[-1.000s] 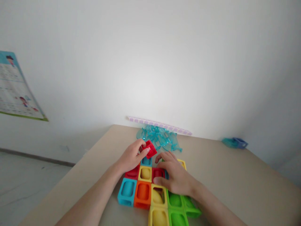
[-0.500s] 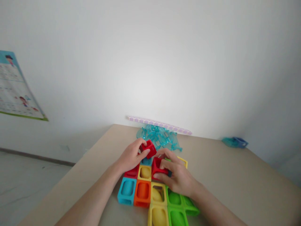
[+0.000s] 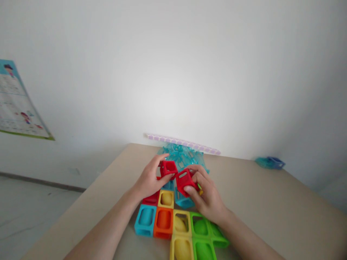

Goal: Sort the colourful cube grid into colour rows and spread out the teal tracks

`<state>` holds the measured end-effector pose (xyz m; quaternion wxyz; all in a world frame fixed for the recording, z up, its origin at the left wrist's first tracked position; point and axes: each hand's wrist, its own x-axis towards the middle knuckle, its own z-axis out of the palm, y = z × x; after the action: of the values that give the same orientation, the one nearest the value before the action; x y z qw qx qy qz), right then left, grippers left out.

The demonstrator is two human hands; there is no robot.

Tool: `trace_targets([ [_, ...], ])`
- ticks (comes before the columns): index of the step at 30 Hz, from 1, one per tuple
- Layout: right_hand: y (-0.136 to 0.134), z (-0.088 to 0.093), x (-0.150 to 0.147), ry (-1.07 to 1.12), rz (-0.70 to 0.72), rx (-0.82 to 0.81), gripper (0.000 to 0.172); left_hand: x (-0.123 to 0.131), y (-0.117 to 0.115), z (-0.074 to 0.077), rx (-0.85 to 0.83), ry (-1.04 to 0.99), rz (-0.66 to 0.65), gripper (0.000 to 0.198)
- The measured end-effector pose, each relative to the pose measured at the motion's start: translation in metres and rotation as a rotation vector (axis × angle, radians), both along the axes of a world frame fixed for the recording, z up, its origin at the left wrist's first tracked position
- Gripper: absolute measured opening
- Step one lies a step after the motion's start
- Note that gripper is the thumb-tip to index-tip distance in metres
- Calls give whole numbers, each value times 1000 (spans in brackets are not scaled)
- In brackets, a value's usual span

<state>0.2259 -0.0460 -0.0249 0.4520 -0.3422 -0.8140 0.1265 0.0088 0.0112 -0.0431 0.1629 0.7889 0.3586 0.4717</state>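
Head camera, forward-down, close over table (image 3: 271,202).

Both bare forearms reach in from the near edge and converge toward the middle. The left hand (image 3: 150,179) is held up, its fingers curled and its thumb pressed in a pinch. The right hand (image 3: 208,198), just beside it, grips with closed fingertips.

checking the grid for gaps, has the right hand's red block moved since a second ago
Yes. The right hand holds the red block lifted out of its slot beside the yellow block, up toward the left hand and its other red block.
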Motion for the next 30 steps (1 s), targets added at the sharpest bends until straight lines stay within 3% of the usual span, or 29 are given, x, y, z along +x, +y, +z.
trace_targets([
  [8,-6,9,-3,-167,100,-60,4,-1,-5,6,58,8,33,53],
  [12,-7,12,-7,-281,89,-10,11,0,-5,7,62,20,15,51],
  [23,-3,9,-8,-164,347,-249,8,0,2,0,59,24,-18,52],
  [27,-3,8,-6,-119,321,-241,7,1,1,3,81,7,-52,42],
  [30,-1,5,-5,-3,192,-133,8,1,-1,7,104,28,-74,40],
])
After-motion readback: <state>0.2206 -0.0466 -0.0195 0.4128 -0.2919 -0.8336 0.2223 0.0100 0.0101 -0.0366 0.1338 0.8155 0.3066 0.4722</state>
